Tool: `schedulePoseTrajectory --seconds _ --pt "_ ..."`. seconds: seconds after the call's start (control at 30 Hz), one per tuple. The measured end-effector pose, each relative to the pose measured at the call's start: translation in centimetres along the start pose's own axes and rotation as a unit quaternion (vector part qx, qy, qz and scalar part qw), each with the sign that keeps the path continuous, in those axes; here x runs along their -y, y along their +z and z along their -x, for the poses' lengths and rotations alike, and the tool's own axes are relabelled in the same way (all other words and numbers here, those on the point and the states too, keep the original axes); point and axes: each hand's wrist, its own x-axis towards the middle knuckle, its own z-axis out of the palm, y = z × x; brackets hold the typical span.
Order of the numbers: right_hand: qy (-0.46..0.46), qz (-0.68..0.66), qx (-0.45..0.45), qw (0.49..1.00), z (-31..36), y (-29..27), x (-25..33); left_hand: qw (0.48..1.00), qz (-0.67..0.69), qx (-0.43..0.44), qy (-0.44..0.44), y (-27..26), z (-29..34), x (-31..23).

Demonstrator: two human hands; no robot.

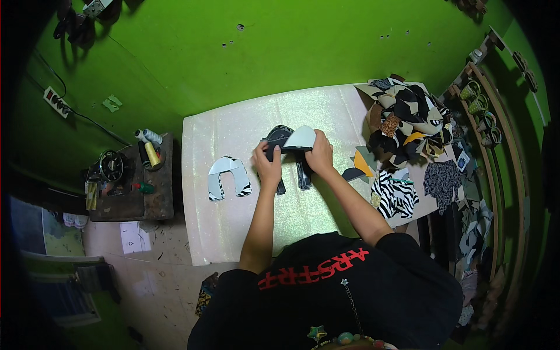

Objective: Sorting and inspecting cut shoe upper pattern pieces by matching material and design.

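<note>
A beaded necklace point(345, 338) lies nearest, at the frame's lower edge, by a black shirt point(373, 291). At centre, over the worktop point(221, 128), the left hand point(268, 168) and right hand point(320, 155) have their fingers closed on either side of a black piece point(279, 137); a pale panel point(300, 137) shows beside the right hand. Centre-left lies a zebra-edged arch point(215, 184); upper right, a scrap pile point(403, 119).

I look down remotely from the wearer's head, above the near side of the white table point(221, 233), facing the green wall point(291, 64) behind it, far enough back to catch floor point(166, 274) left of it.
</note>
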Motion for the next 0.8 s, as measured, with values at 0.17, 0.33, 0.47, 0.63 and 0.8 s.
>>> schedulePoseTrajectory --seconds 0.17,0.33,0.47,0.63,0.8 --pt "-0.070 -0.057 0.094 0.992 0.0 1.0 -0.1 0.919 0.353 0.174 -0.027 0.3 1.1 -0.3" --pt "-0.003 -0.371 0.182 0.911 1.4 2.0 1.2 0.926 0.297 0.215 -0.091 -0.2 1.8 -0.3" --pt "0.050 -0.406 0.196 0.891 1.8 2.4 0.5 0.898 0.358 0.246 -0.069 -0.5 1.5 -0.3" --pt "0.072 -0.411 0.035 0.908 0.7 2.0 -0.4 0.939 0.307 0.143 -0.069 -1.9 -0.1 0.9" --pt "0.032 -0.306 -0.003 0.951 -1.4 1.8 -0.9 0.963 0.244 0.108 -0.038 -2.3 -2.9 1.9"
